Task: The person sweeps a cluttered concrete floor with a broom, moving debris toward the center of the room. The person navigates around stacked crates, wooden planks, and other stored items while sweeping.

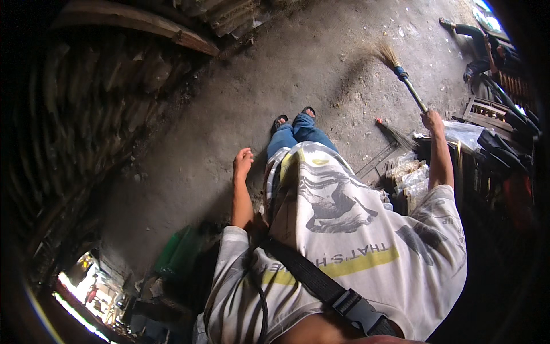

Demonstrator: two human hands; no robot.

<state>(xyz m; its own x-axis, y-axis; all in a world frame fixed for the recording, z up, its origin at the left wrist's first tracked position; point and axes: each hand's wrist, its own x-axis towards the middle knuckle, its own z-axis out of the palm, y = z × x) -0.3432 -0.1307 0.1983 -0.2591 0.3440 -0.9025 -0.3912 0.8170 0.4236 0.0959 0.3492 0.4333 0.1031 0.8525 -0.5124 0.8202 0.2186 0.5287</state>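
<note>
My right hand point(433, 121) grips the pale handle of a stick broom point(414, 92), held out ahead and to the right. Blue binding wraps the broom's neck, and its straw bristles point(388, 53) are at the dusty floor point(352, 69), blurred at the tips. Beside my left hip hangs my left hand point(243, 161), holding nothing, its fingers loosely curled and somewhat apart. A second broom point(397, 134), with a red end, lies on the floor below my right hand.
At the upper right, a seated person point(481, 47) has their legs extended. A wooden frame point(485, 114), plastic sheeting point(462, 135) and stacked wrapped material point(408, 174) crowd my right side. A green container point(178, 251) stands behind my left arm. A wooden beam point(142, 21) and stacked pieces point(107, 81) line the left.
</note>
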